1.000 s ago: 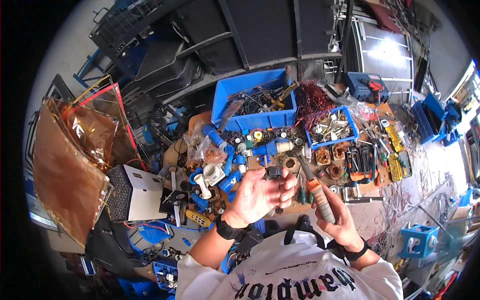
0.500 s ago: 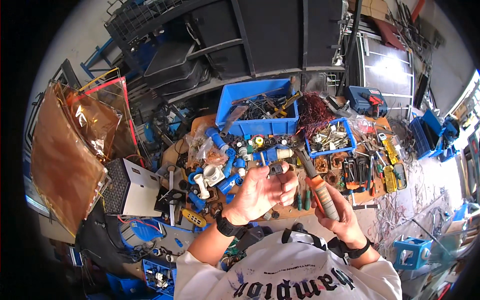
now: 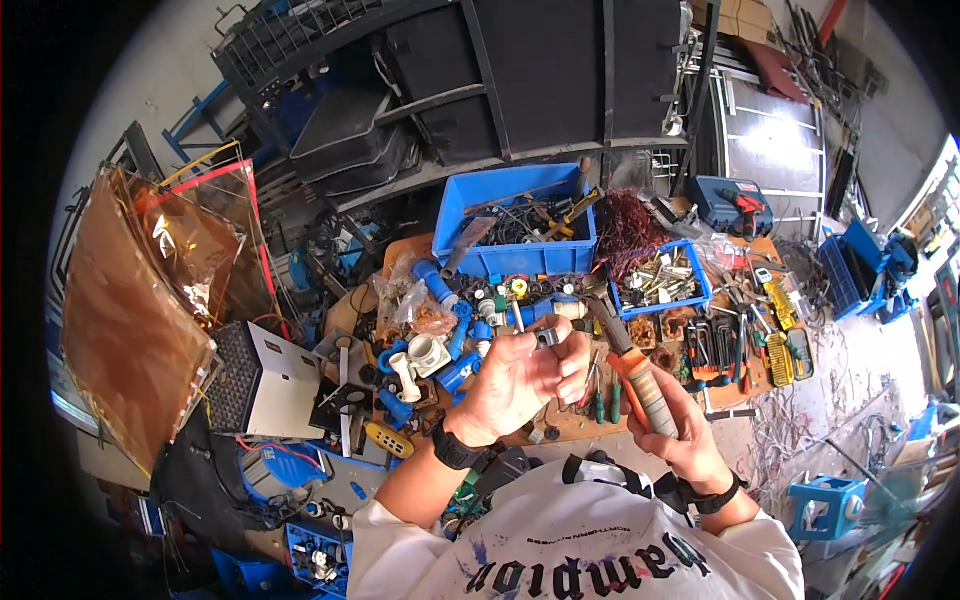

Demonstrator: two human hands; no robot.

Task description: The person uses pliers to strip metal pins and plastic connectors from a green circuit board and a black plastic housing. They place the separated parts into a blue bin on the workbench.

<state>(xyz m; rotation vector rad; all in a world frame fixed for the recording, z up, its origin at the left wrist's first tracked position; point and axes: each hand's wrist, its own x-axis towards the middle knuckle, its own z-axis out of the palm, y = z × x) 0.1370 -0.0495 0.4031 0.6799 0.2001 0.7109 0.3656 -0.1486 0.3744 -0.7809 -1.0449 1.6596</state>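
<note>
My left hand (image 3: 520, 382) is raised over the near side of the workbench, palm turned up. Its thumb and fingers pinch a small grey metal piece (image 3: 546, 338); the fingers partly cover it, so its exact kind is unclear. In my right hand (image 3: 690, 440) is a long hand tool (image 3: 645, 385) with an orange and tan-striped grip and a dark metal head. The head points away from me, close to a blue tray (image 3: 655, 310) of metal fittings. The two hands are apart.
Blue and white pipe fittings (image 3: 428, 352) crowd the bench left of my hands. A large blue bin (image 3: 515, 262) of tools stands behind. To the right lie a hex key set (image 3: 715, 345), screwdrivers and pliers. A red drill (image 3: 745, 203) rests on a blue case farther back.
The small metal piece has turned slightly between my left fingers, which curl a little more around it. My right hand keeps its hold on the tool, almost unmoved.
</note>
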